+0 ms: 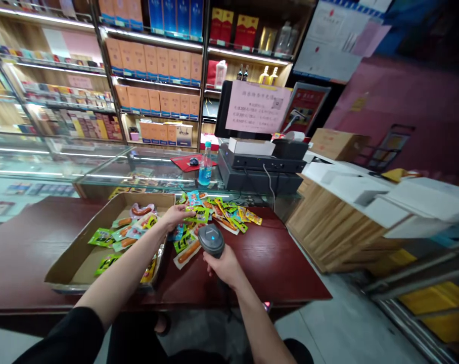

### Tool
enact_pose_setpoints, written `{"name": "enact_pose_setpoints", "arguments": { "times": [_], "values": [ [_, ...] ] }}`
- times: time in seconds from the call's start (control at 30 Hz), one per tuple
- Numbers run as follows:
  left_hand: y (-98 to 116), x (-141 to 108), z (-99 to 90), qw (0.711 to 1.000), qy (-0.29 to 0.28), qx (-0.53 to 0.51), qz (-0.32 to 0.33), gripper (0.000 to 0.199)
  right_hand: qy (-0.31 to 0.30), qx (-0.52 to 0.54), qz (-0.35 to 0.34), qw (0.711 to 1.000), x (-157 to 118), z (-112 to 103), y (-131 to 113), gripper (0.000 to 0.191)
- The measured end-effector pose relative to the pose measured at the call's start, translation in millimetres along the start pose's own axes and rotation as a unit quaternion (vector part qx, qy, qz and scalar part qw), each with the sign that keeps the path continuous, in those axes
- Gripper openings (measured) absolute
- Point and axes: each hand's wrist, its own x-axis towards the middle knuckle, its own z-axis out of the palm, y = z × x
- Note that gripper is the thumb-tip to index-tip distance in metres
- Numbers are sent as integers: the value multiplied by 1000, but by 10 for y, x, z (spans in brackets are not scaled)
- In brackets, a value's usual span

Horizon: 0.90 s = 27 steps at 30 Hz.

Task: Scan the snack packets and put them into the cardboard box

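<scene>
My left hand (174, 215) pinches a green snack packet (199, 215) over a pile of packets on the dark red table (267, 263). In my right hand (224, 263) is a dark grey handheld scanner (211, 239), its head beside the pile, with a small blue light on top. A long sausage packet (187, 254) lies just left of the scanner. To the left, a shallow cardboard box (74, 246) holds several green, blue and sausage packets; my left forearm crosses above it and hides part of its inside.
Behind the table is a glass counter (149, 163) bearing a blue bottle (205, 164), a mouse on a red mat (182, 162) and a monitor with a pink paper sign (252, 108). A wooden cabinet (331, 222) stands right. Stocked shelves fill the back.
</scene>
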Motion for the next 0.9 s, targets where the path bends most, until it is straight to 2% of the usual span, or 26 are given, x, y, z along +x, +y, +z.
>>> {"name": "enact_pose_setpoints", "arguments": {
  "times": [0.23, 0.37, 0.57, 0.7, 0.8, 0.9],
  "values": [
    [-9, 14, 32, 1000, -24, -9, 15, 44, 8, 0, -1, 1000, 38, 9, -19, 16],
    [12, -4, 61, 999, -13, 27, 28, 42, 15, -8, -2, 1000, 35, 4, -6, 17],
    [30, -36, 69, 999, -31, 5, 4, 43, 13, -13, -6, 1000, 28, 9, 14, 18],
    [47, -62, 56, 1000, -20, -5, 5, 45, 6, -12, -7, 1000, 51, 22, 25, 18],
    [150, -135, -32, 1000, -5, -9, 23, 47, 3, 4, 6, 1000, 57, 52, 22, 18],
    [318, -270, -293, 997, 40, 11, 59, 48, 1, 17, 17, 1000, 46, 83, 22, 20]
  ]
}}
